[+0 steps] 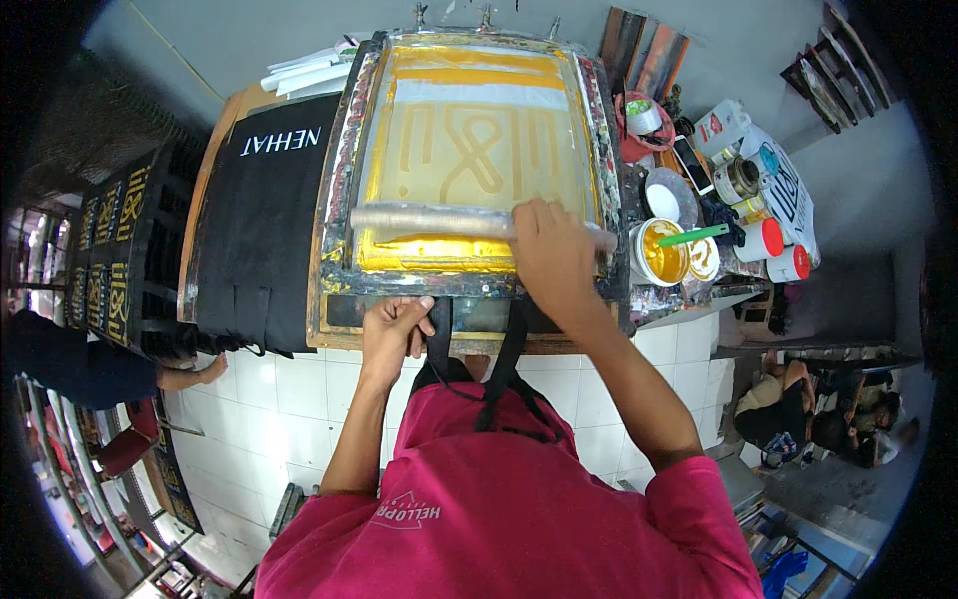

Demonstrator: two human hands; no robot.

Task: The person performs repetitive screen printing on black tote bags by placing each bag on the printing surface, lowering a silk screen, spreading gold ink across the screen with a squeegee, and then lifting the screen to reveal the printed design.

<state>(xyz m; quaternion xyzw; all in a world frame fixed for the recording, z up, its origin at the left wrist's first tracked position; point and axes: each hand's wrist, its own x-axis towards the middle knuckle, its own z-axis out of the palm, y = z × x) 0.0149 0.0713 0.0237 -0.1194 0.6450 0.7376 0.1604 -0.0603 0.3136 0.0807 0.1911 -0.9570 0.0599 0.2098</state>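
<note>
My right hand is wrapped round the right part of a long squeegee, which lies across the mesh of a printing screen. Shiny gold ink is pooled on the near side of the squeegee. Tan line shapes and an ampersand-like figure show on the mesh beyond it. At the near edge of the screen frame, my left hand is closed beside a black strap; what its fingers pinch is hidden. A second black strap hangs over the near edge, to the right.
Left of the screen lies a black fabric bag on a board. At right stand an ink tub with a green spatula, a phone and red-lidded jars. Another person's hand shows at far left; people sit at lower right.
</note>
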